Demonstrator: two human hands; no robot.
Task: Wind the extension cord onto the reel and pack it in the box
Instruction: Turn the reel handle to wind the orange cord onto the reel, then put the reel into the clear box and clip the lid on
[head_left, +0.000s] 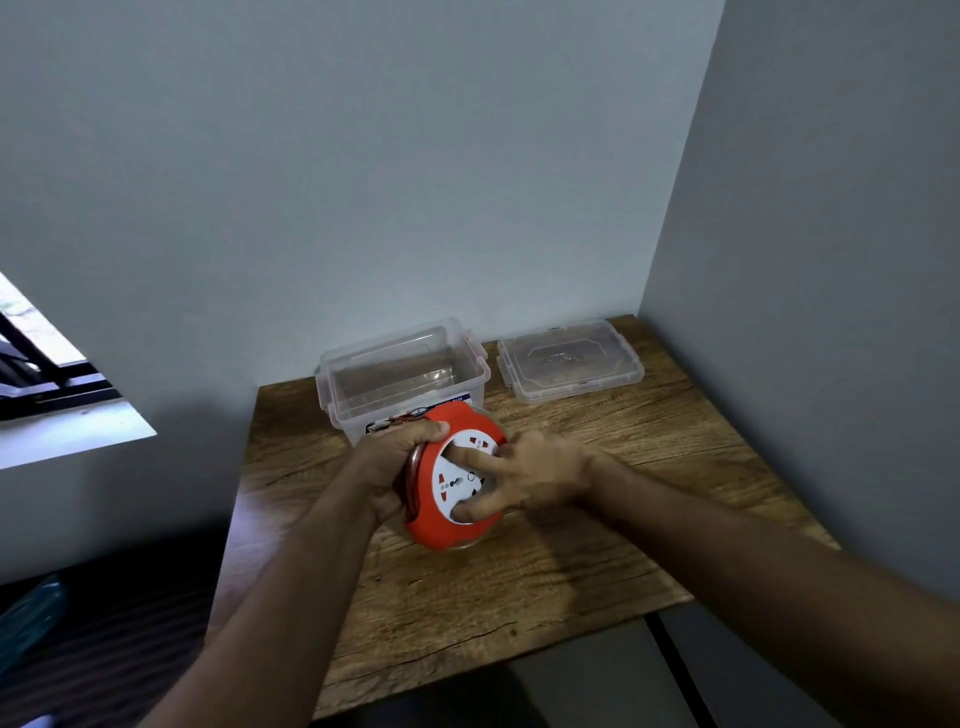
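Observation:
A red round extension cord reel (441, 525) with a white socket face (457, 486) is held tilted above the wooden table (519, 597). My left hand (392, 462) grips its left rim and back, over the dark red wound cord (414, 480). My right hand (530, 475) lies on the socket face, with its index finger and thumb pressed on the white disc. Just behind the reel, a clear plastic box (402, 376) stands open and empty. No loose cord or plug shows.
The box's clear lid (569, 366) lies flat at the table's back right. Grey walls close the table's back and right sides. A window (47, 384) sits in the wall at the left. Dark floor lies off the table's left and near edges.

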